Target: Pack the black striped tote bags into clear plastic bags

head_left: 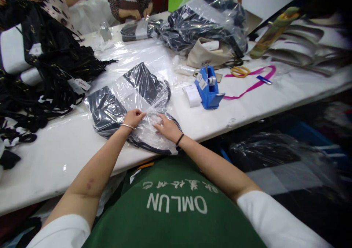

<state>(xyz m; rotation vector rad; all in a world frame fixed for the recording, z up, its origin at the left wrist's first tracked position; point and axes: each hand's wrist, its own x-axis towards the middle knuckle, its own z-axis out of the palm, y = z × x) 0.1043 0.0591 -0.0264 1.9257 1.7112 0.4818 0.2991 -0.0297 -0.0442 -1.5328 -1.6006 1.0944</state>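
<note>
A black handbag (106, 105) lies on the table in front of me, inside a clear plastic bag (150, 125) with a white sheet (132, 96) across its middle. Its dark strap curves along the near edge under the plastic. My left hand (134, 118) pinches the gathered plastic between thumb and fingers. On the other side of the bunched film, my right hand (169, 130) has its fingers curled on the plastic, thumb and forefinger a little apart. Just right of the handbag stands a blue tape dispenser (207, 88) beside a white paper slip (191, 96).
Black handbags with tags (55, 57) are heaped at the left. Plastic-wrapped black bags (203, 21) lie at the back. Yellow-handled scissors (240, 71), a pink ribbon (242, 93) and a beige pouch (207, 55) lie to the right. People (129, 2) sit across the table (68, 160).
</note>
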